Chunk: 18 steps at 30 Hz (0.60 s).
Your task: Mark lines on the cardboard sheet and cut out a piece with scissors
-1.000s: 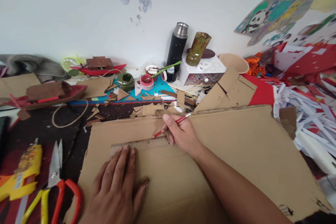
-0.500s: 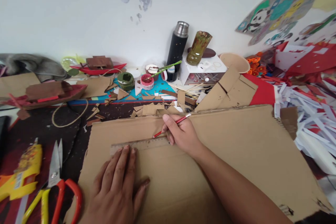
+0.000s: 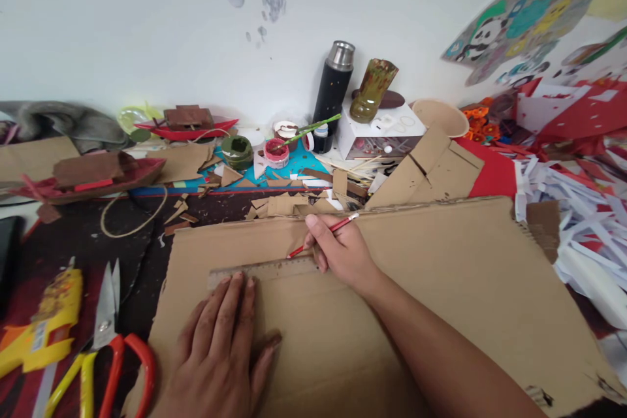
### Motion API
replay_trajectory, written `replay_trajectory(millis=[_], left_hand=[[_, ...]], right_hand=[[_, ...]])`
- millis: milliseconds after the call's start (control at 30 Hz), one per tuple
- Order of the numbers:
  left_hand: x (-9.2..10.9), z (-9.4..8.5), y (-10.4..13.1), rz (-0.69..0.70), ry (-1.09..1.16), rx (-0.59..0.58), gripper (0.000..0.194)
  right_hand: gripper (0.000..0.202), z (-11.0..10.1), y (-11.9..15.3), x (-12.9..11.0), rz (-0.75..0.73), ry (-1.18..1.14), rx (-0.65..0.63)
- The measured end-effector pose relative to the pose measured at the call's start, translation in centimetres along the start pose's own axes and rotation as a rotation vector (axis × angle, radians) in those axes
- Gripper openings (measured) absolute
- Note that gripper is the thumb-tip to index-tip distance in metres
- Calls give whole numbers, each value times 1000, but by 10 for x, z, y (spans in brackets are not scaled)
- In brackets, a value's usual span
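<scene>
One cardboard sheet (image 3: pixel 441 287), one ruler (image 3: pixel 274 268) and one pencil (image 3: pixel 344 223) are at the two hands. The sheet lies over the near part of the dark counter (image 3: pixel 93 235), reaching close to its right side. The ruler lies flat on it, nearer its far edge than its near one and towards its far left corner.

The left hand (image 3: pixel 215 346) is palm down on the sheet, fingers close together and thumb spread away, with its fingertips on the ruler's left part. The right hand (image 3: pixel 337 248) pinches the red pencil between thumb and fingers, its other fingers curled at the ruler's right end; whether they touch it cannot be told. So the ruler runs from the left fingertips to the right hand. The pencil slants down to the left, its point at the ruler's far side, between the hands.

Left of the sheet are one pair of scissors (image 3: pixel 104 325), blades slightly apart, and one yellow glue gun (image 3: pixel 59 313). Two model boats (image 3: pixel 112 176) are towards the counter's far left corner. Along the far edge are one green paint pot (image 3: pixel 238 151), one pink paint pot (image 3: pixel 276 153), one black flask (image 3: pixel 330 88) and one white box (image 3: pixel 385 134) with one vase (image 3: pixel 372 91) on it. Paper strips (image 3: pixel 582 228), too many to count, heap up at the right.
</scene>
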<state>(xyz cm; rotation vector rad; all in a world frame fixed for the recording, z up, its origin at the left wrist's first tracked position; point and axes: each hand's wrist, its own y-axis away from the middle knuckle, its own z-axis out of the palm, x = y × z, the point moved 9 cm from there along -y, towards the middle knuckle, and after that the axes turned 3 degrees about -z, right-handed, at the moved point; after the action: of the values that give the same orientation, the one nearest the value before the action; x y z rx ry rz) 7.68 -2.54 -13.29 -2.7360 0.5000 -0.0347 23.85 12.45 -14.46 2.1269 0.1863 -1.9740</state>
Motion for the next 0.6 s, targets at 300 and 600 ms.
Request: replay_trajectory(millis=[300,600], left_hand=[[2,-3,-3,15,6,20,82],[1,-1,0,12,17,14,82]], right_hand=[[61,-2,0,1,10,-67,14],[61,-1,-1,1,10,-62,8]])
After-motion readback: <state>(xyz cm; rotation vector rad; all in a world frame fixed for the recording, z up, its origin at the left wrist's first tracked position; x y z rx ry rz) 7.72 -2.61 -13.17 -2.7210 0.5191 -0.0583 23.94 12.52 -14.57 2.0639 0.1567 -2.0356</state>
